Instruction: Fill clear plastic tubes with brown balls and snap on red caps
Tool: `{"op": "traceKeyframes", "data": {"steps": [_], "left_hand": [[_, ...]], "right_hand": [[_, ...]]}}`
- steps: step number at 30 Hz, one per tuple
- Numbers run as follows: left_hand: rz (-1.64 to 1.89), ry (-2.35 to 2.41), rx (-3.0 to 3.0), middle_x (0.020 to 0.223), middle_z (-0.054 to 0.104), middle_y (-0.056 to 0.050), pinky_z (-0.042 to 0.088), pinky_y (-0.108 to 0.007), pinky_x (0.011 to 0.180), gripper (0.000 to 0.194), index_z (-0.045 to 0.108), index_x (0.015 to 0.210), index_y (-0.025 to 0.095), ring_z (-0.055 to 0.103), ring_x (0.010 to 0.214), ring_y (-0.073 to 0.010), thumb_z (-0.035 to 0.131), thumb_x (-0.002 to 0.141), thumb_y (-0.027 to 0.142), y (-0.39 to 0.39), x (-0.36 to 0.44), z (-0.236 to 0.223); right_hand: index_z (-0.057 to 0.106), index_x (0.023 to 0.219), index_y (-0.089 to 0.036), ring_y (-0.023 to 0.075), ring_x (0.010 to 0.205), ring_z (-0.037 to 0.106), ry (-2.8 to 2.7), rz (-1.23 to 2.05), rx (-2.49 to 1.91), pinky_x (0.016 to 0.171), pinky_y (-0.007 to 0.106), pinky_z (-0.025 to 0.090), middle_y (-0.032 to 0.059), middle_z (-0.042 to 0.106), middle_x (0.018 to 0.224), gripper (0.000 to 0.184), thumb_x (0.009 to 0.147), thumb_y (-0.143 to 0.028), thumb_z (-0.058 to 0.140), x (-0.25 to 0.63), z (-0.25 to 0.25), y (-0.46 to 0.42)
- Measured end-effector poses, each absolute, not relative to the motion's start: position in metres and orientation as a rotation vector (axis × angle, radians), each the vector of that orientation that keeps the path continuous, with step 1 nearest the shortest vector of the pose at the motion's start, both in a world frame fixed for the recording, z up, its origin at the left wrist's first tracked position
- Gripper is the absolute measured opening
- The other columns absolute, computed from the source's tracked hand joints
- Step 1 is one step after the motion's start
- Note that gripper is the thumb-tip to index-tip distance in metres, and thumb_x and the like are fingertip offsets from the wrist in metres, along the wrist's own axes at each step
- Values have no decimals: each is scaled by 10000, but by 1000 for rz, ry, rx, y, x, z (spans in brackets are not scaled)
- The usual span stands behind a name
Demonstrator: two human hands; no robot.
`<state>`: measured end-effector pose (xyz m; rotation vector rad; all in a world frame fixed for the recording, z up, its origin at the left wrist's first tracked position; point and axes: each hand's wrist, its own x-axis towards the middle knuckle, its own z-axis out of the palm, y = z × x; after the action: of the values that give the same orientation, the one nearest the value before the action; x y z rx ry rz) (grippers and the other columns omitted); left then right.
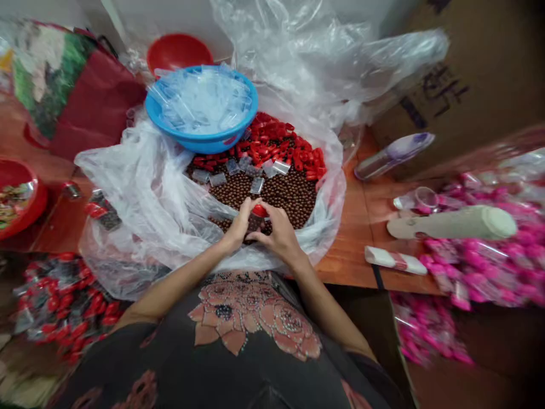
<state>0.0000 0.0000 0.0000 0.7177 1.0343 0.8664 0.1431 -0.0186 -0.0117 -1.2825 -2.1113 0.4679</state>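
Note:
My left hand [239, 227] and my right hand [279, 230] meet over a spread of small brown balls [293, 196]. Between them they grip a small clear container with a red cap [259, 211], brown balls showing inside it. Fingers of both hands reach to the cap from either side. Just beyond lie several small clear plastic boxes [256, 186] and a heap of red plastic caps [272, 142]. All of this rests in a large clear plastic bag [170, 207] opened out on the table.
A blue basin [200, 145] of clear plastic pieces stands behind, a red bowl [179, 52] beyond it. Red-capped containers [63, 301] are piled lower left. Pink-capped ones [489, 261] lie right, near a pale cylinder [453, 223] and a cardboard box [481, 91].

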Motion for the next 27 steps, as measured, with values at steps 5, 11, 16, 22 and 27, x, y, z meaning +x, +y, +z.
{"op": "traceKeyframes", "data": {"steps": [5,11,16,22,27], "left_hand": [[789,1065,762,743,626,-54,452,-252,573,772,520,1358,184,556,630,-149,249,891,736,-4,4,4],[772,1087,868,683,609,-49,466,-267,573,671,610,1213,178,565,624,-155,315,905,697,-1,4,0],[825,1133,903,718,630,-52,488,-282,626,518,642,1143,177,593,689,-168,399,936,585,-1,4,-6],[835,1062,645,676,627,-39,471,-259,560,482,645,1019,156,566,583,-135,444,909,580,-2,2,-14],[801,1008,544,623,625,-47,471,-258,545,506,634,839,148,570,548,-137,456,883,619,-3,-3,-16]], "right_hand": [[319,1422,-178,325,1146,530,-2171,409,-1259,963,507,446,165,567,1285,766,807,-463,676,143,-18,-19],[325,1428,-192,322,1118,552,-2174,400,-1241,948,505,453,156,585,1265,763,794,-429,675,144,-18,-16],[347,1422,-179,319,1108,565,-2173,406,-1219,953,503,452,157,595,1260,739,797,-413,665,142,-23,-17],[227,1483,-211,297,1193,530,-2164,434,-1201,984,488,445,153,528,1362,770,851,-408,620,140,-23,-21],[373,1381,-139,306,1114,532,-2231,418,-1234,953,474,439,170,573,1243,672,834,-447,612,138,-12,-18]]}}
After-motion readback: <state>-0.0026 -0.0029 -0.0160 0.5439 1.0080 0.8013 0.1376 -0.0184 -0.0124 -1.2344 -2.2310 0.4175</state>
